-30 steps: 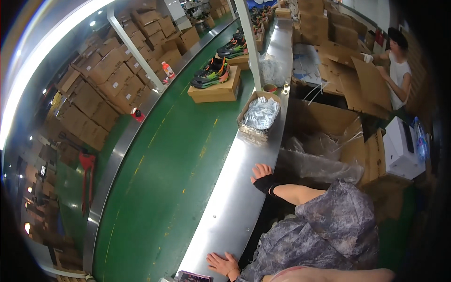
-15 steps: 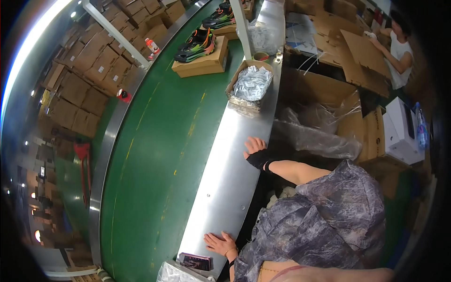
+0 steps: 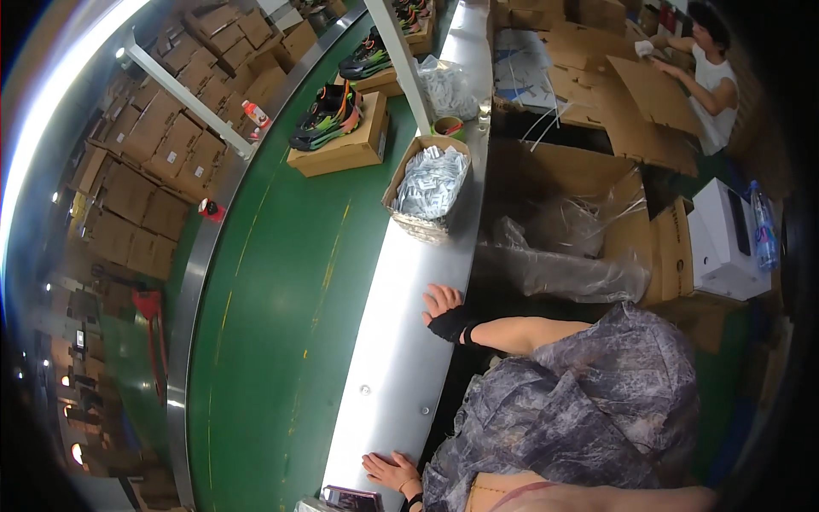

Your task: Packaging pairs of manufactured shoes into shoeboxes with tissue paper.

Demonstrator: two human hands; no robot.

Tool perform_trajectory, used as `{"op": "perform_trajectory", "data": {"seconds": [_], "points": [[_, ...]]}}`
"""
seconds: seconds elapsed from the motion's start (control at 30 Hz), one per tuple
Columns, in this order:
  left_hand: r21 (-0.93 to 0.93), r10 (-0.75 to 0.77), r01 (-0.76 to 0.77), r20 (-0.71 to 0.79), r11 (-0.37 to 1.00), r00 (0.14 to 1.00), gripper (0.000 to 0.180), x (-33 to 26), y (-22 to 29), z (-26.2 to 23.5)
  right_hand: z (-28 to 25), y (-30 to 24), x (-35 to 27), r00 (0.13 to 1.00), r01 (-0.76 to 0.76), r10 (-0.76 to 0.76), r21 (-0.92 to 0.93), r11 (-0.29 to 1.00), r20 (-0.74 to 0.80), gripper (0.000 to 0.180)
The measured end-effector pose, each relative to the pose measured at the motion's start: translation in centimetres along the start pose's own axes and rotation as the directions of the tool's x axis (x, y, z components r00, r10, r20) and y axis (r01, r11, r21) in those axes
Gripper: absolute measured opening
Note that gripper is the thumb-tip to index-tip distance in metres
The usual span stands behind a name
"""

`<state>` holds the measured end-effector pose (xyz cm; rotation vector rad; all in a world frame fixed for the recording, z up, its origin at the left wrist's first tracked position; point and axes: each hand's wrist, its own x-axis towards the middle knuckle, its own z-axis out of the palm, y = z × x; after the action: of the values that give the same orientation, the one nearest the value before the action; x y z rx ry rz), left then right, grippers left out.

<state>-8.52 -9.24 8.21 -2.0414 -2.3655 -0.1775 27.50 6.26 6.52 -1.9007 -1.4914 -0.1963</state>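
Note:
My left hand (image 3: 391, 472) lies flat on the shiny metal ledge (image 3: 388, 358) beside the belt, fingers spread and holding nothing. Close by it, at the lower edge, is a phone (image 3: 351, 499) in a pinkish case, partly cut off. Farther up the ledge rests my right hand (image 3: 443, 302), open, with a black wrap around the wrist. Beyond that hand stands a small open carton (image 3: 424, 226) full of small silvery-white packets (image 3: 432, 181). Black sports shoes (image 3: 327, 117) with orange and green trim sit on a brown shoebox (image 3: 344, 149) on the green belt (image 3: 273, 324).
More shoes (image 3: 367, 56) on boxes stand farther along the belt. A white post (image 3: 401, 64) rises by the carton and a clear bag (image 3: 448, 90) of packets. Right are a large open box (image 3: 567, 175), plastic film and a person (image 3: 715, 90) handling cardboard. Stacked cartons (image 3: 141, 188) fill the left.
My view has shifted, so the ledge, carton and both hands appear lower and farther left. Both hands stay resting on the ledge. The far person's hands have moved slightly.

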Motion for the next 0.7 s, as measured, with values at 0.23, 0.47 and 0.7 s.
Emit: {"op": "perform_trajectory", "data": {"seconds": [0.23,0.47,0.7], "points": [[0.038,-0.013,0.011,0.043,0.999,0.999,0.059,0.0,0.9,-1.5,0.4,-0.1,0.1,0.998,0.000,-0.002,0.037,0.999,0.064,0.040],[-0.001,0.027,-0.027,0.004,1.000,1.000,0.058,0.7,1.5,-1.6,-1.1,0.3,1.9,0.971,-0.154,0.117,0.174,0.973,0.209,0.041],[0.123,0.121,-0.108,-0.101,0.987,0.988,0.060,0.5,-1.2,1.9,-3.5,11.3,19.7,0.771,0.226,-0.563,0.698,0.679,0.298,0.019]]}}
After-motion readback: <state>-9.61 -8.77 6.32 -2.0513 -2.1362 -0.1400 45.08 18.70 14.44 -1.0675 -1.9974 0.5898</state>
